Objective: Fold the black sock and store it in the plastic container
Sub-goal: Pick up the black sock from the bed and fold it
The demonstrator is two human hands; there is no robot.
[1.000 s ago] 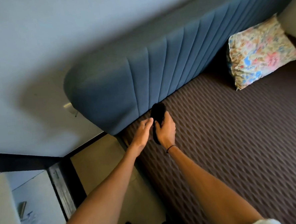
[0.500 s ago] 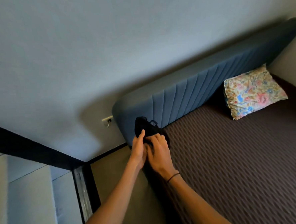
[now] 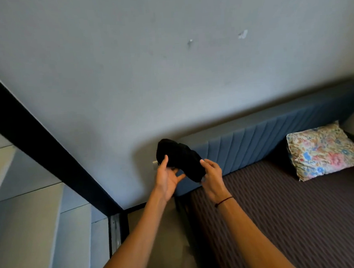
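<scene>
A black sock (image 3: 180, 158), bunched into a thick roll, is held up in the air in front of the wall and the headboard's left end. My left hand (image 3: 167, 176) grips its left end with thumb on top and fingers spread beneath. My right hand (image 3: 213, 176) pinches its lower right end; a thin black band circles that wrist. No plastic container is in view.
A blue ribbed headboard (image 3: 275, 136) runs along the grey wall (image 3: 168, 72). The bed's brown patterned cover (image 3: 291, 220) fills the lower right, with a floral pillow (image 3: 324, 149) at its head. A black door frame (image 3: 38, 146) crosses the left; beige floor (image 3: 164, 238) lies beside the bed.
Both hands rose from the bed's corner with the sock and drew apart, stretching the roll between them. The view tilted upward toward the wall.
</scene>
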